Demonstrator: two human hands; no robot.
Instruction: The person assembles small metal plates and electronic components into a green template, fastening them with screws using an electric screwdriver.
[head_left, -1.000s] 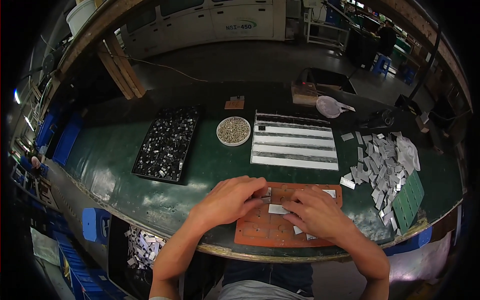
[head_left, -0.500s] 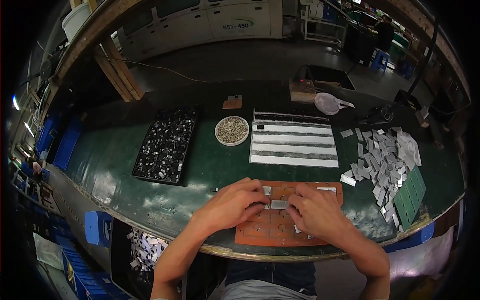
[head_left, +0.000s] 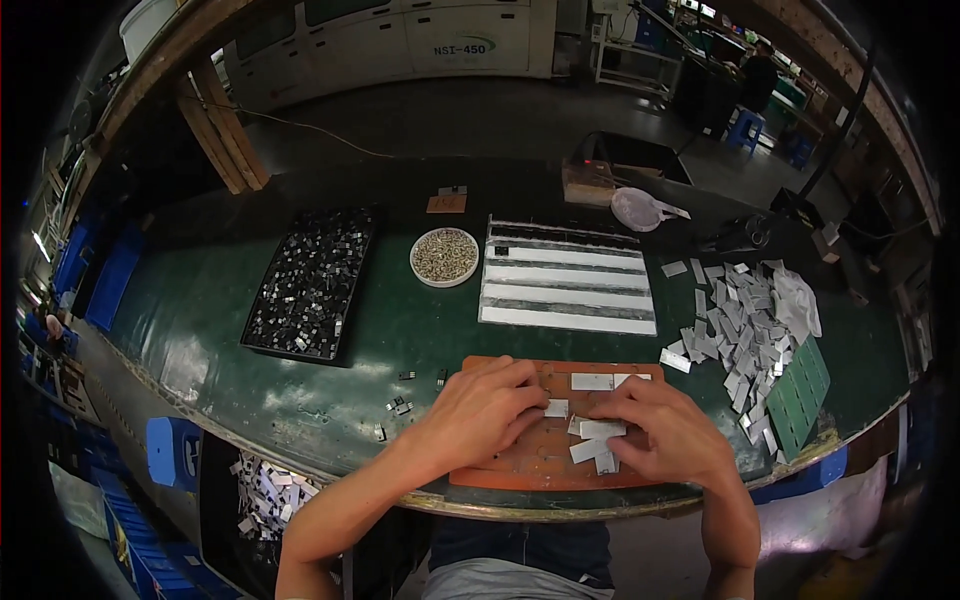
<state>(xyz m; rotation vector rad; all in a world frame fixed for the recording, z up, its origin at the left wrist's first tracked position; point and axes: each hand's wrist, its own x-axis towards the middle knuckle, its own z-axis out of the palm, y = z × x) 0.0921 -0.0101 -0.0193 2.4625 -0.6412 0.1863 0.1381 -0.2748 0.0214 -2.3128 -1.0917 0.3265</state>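
In front of me lies an orange board [head_left: 475, 468] with shallow slots. Thin metal plates [head_left: 592, 382] sit along its far edge, toward the right. My left hand [head_left: 485, 410] rests on the board's left part, fingers curled, the fingertips at a small metal plate [head_left: 556, 408]. Over the right part is my right hand [head_left: 672, 432], bent thumb and fingers around several loose, overlapping metal plates [head_left: 600, 430]. Some of those plates lie askew on the board. Left of my left hand, a few small black components [head_left: 400, 405] with metal legs are scattered on the green table.
A black tray of black components [head_left: 310, 285] stands left, beside a round dish of small metal parts [head_left: 444, 257]. Beyond the board lies a white-and-dark striped panel [head_left: 568, 298]. To the right are a metal plate pile [head_left: 735, 320] and a green slotted board [head_left: 800, 398].
The view has shifted slightly. My right hand has moved right and turned, showing loose plates beneath it. My left hand has drawn back a little, uncovering black components on the table.
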